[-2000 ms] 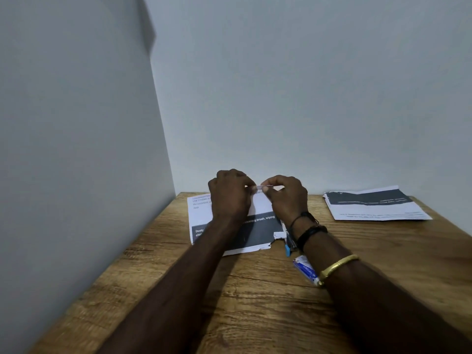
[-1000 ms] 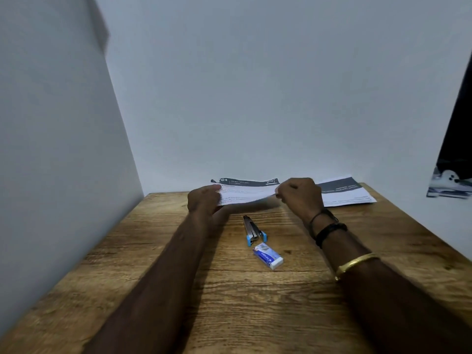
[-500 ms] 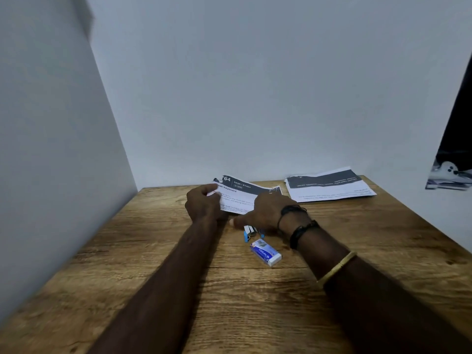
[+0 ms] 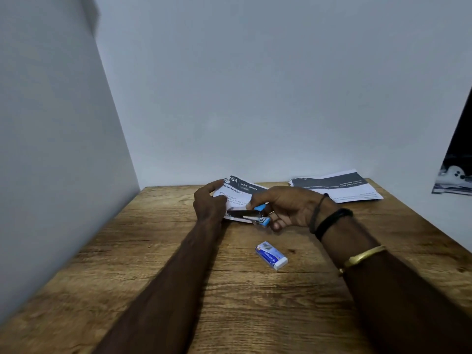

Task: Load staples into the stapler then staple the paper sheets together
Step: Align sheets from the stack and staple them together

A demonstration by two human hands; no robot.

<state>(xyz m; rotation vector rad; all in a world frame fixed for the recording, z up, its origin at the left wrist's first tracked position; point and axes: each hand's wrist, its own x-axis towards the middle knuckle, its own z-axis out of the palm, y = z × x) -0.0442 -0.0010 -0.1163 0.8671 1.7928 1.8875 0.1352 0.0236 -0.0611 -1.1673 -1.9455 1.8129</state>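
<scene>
My left hand grips the left edge of a small set of printed paper sheets with a dark header, tilted up off the wooden desk. My right hand holds a small blue and metal stapler lifted off the desk, its nose pointing left against the lower edge of the sheets. Whether the sheets sit inside its jaws I cannot tell. A small blue and white staple box lies on the desk in front of my hands.
A second stack of printed sheets lies at the back right of the wooden desk. White walls close the left side and the back. A dark object shows at the far right edge.
My right hand let go of the sheets, reached down to the stapler on the desk, picked it up and brought it to the paper's lower edge. My left hand kept hold of the sheets.
</scene>
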